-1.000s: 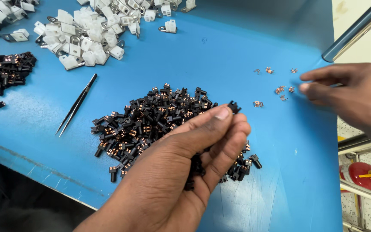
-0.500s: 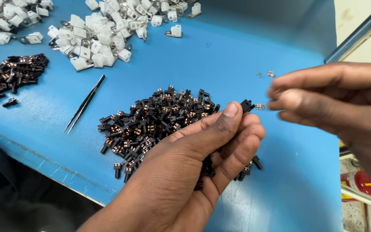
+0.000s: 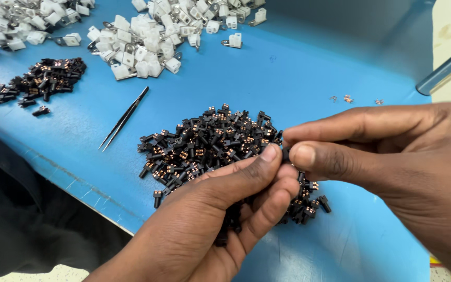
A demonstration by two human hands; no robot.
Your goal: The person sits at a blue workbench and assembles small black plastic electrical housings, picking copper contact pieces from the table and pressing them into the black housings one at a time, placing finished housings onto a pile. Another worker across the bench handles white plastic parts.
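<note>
- two hands meet at the middle right of the head view, above a blue desk (image 3: 309,73); the left hand (image 3: 225,209) comes up from the bottom edge, the right hand (image 3: 392,156) comes in from the right edge.
- the thumb and forefinger of the left hand pinch a small black part (image 3: 286,153) at its fingertips, and the thumb and forefinger of the right hand close on the same part from the other side, so both hands grasp it together.
- the rest of that part is hidden between the fingertips, so its shape cannot be told.
- the pinched part sits in the air just above the right edge of a large heap of black parts (image 3: 204,143) with copper-coloured contacts, which lies on the desk under and left of the hands.
- some of the heap shows below the left hand's curled fingers, near the right wrist.
- a pair of dark tweezers (image 3: 124,118) lies on the desk left of the heap, apart from it, and neither hand touches it.
- a smaller pile of black parts (image 3: 43,81) lies at the far left.
- white plastic parts (image 3: 147,44) are spread along the top of the desk.
- a few tiny metal bits (image 3: 348,98) lie on the desk beyond the right hand.
</note>
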